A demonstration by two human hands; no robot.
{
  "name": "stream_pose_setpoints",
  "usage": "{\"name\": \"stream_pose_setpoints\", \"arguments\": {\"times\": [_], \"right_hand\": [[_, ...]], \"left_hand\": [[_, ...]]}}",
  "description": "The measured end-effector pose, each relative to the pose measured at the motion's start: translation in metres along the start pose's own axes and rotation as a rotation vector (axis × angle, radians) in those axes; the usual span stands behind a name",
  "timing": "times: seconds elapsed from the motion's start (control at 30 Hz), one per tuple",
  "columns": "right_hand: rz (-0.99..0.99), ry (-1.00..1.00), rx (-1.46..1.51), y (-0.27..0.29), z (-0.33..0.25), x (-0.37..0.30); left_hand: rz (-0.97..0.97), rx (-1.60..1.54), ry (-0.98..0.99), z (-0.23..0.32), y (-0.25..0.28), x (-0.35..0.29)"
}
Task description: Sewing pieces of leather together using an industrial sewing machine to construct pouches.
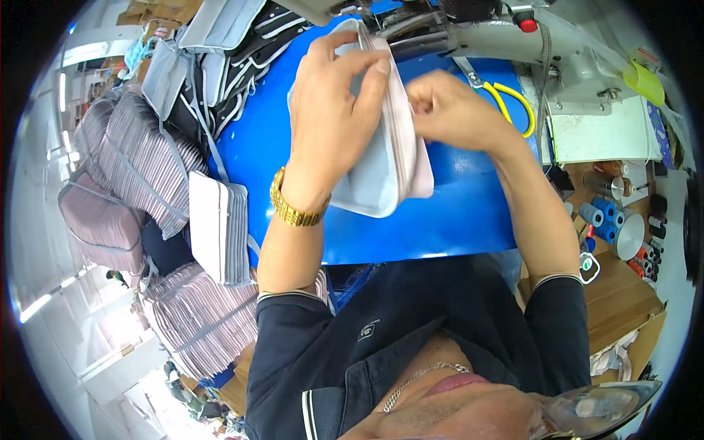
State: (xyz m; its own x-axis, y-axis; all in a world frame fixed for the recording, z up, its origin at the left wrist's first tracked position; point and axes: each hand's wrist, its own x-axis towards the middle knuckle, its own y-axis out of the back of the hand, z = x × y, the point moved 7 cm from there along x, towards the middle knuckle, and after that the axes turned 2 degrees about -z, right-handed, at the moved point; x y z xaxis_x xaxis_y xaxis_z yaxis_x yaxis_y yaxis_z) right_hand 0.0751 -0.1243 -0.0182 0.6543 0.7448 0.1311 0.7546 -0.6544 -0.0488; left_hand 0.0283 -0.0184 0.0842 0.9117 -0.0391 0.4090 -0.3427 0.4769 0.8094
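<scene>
A pale grey and pink fabric case piece [367, 183], long and with raised edges, stands tilted over the blue tabletop [462, 213]. My left hand [334, 110] grips its upper part, with the fingers over the top rim and the thumb along the inner side. A gold watch is on that wrist. At the pink outer side, my right hand [458, 110] is closed with curled fingers against the edge. Whatever it pinches there is hidden. Yellow-handled scissors [524, 110] lie just right of my right hand, their blades pointing to the machine.
A sewing machine [579, 66] spans the far side. At left are strapped bundles of pinkish panels [132, 161], a stack of white-faced pieces [218, 227] and black pieces with light trim [246, 66]. Thread spools [605, 220] and a cardboard box [623, 301] stand at right.
</scene>
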Motion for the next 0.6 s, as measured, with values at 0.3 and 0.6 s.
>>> {"name": "stream_pose_setpoints", "arguments": {"times": [0.3, 0.6], "right_hand": [[-0.175, -0.018, 0.235, -0.039, -0.002, -0.054], [-0.199, -0.011, 0.355, -0.029, 0.0, -0.043]], "left_hand": [[0.085, 0.022, -0.026, 0.05, -0.008, -0.098], [0.211, -0.003, -0.015, 0.043, -0.011, -0.075]]}}
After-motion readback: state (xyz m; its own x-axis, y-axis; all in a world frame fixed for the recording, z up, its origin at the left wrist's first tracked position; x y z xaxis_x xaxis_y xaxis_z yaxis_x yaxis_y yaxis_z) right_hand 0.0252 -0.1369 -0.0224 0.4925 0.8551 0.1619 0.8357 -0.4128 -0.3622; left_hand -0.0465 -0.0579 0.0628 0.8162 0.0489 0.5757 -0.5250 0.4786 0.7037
